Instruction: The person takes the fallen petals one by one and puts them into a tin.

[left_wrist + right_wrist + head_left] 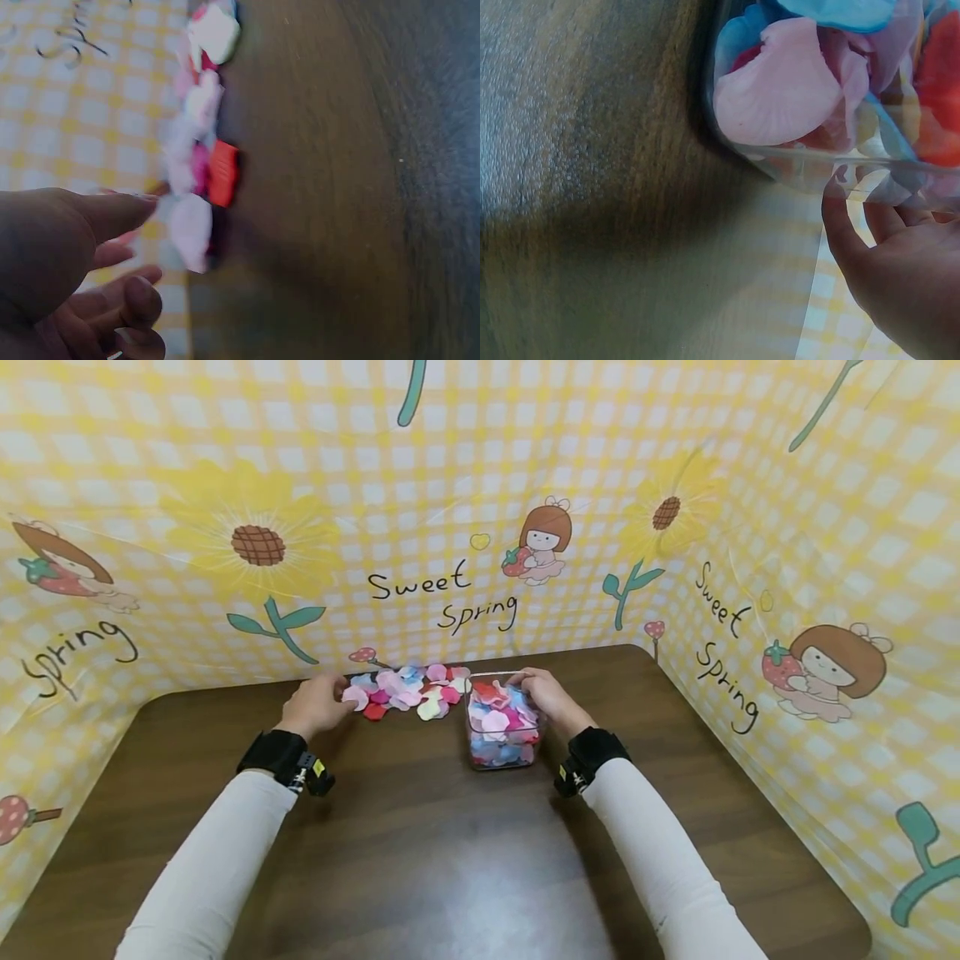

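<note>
**Both hands at the petals on the far side of the tabletop**

Nearest in the head view, two white sleeves with black wrist straps reach across the dark wooden tabletop (420,860). Further out, the right hand (551,697) rests on the far right rim of a clear plastic container (501,727) filled with pink, blue and red fabric petals. The right wrist view adds what the head view hides: the fingers (847,225) are curled against the container's transparent wall, gripping it, with a large pink petal (780,94) pressed to the inside.

The left hand (318,703) lies at the left end of a loose pile of petals (408,691) just left of the container. The blurred left wrist view shows its fingers (120,214) loosely spread, thumb extended toward a pale pink petal (191,225); whether it touches is unclear. Behind everything stands a yellow checked backdrop (465,485) printed "Sweet Spring".
</note>
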A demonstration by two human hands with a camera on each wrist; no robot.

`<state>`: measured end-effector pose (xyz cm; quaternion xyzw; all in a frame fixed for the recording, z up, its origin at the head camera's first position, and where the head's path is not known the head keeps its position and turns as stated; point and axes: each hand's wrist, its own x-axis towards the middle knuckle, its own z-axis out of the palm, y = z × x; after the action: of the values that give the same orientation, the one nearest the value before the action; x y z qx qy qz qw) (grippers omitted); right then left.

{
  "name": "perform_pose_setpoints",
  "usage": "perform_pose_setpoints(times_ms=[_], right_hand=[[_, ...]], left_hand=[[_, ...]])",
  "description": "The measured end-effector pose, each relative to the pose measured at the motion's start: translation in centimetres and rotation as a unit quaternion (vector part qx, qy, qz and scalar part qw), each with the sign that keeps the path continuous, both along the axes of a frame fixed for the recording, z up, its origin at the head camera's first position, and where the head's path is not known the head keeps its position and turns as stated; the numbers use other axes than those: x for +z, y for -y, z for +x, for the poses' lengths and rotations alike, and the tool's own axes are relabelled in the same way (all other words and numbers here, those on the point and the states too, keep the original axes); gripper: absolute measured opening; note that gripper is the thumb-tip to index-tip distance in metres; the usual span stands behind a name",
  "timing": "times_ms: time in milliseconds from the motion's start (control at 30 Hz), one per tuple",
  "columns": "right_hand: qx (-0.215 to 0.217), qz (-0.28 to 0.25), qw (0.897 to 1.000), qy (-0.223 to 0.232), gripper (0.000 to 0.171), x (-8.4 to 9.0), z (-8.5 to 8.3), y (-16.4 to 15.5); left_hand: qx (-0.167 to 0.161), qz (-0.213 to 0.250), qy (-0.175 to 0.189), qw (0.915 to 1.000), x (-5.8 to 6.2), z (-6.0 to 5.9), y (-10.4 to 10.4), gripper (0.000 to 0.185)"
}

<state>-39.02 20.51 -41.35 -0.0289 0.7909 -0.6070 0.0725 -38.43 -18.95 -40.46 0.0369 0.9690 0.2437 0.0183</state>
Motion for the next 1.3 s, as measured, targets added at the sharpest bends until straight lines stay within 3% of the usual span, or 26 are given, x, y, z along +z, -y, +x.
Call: perform_pose_setpoints(times_ms=[100, 200, 300, 367, 467, 600, 733, 833, 933, 1100, 1200, 1300], right_hand=[[-0.001, 0.000, 1.000, 0.002, 0.040, -0.2, 0.0, 0.2], [0.001, 0.002, 1.000, 0.006, 0.040, -0.1, 0.0, 0.1], [0.003, 0.002, 1.000, 0.007, 0.040, 0.0, 0.0, -0.2], [0.002, -0.002, 1.000, 0.004, 0.039, 0.2, -0.1, -0.2], [-0.002, -0.008, 1.000, 0.000, 0.039, 0.3, -0.3, -0.3], [-0.010, -0.010, 1.000, 0.000, 0.039, 0.2, -0.5, -0.4], [-0.005, -0.004, 1.000, 0.000, 0.039, 0.0, -0.3, -0.3], [-0.003, -0.006, 1.000, 0.002, 0.039, -0.2, 0.0, -0.1], [-0.006, -0.009, 1.000, 0.003, 0.039, -0.4, 0.1, -0.2], [-0.010, -0.027, 1.000, 0.000, 0.035, -0.4, -0.1, 0.1], [-0.009, -0.025, 1.000, -0.003, 0.034, -0.4, -0.3, 0.0], [-0.009, -0.004, 1.000, -0.008, 0.037, -0.3, -0.4, -0.4]], left_hand=[[0.035, 0.024, 0.036, 0.9984, -1.5, -0.9, 0.5, 0.059], [0.077, 0.077, 0.048, 0.9929, -2.7, -1.6, 0.7, 0.055], [0.101, 0.111, 0.018, 0.9885, -3.0, -2.1, 0.2, 0.041], [0.101, 0.119, -0.014, 0.9877, -2.6, -2.0, 0.2, 0.032], [0.071, 0.113, -0.070, 0.9886, -1.2, -1.6, -0.3, 0.026], [0.009, 0.122, -0.121, 0.9850, 1.9, -0.5, -2.5, 0.024], [-0.064, 0.145, -0.124, 0.9795, 5.2, 1.4, -6.4, 0.023], [-0.124, 0.160, -0.114, 0.9727, 6.6, 2.7, -10.2, 0.019], [-0.163, 0.154, -0.111, 0.9684, 6.8, 3.3, -14.1, 0.017], [-0.175, 0.140, -0.098, 0.9696, 5.8, 2.8, -18.6, 0.016], [-0.181, 0.146, -0.091, 0.9683, 5.3, 2.2, -19.3, 0.020], [-0.168, 0.148, -0.099, 0.9695, 5.0, 1.7, -17.9, 0.027]])
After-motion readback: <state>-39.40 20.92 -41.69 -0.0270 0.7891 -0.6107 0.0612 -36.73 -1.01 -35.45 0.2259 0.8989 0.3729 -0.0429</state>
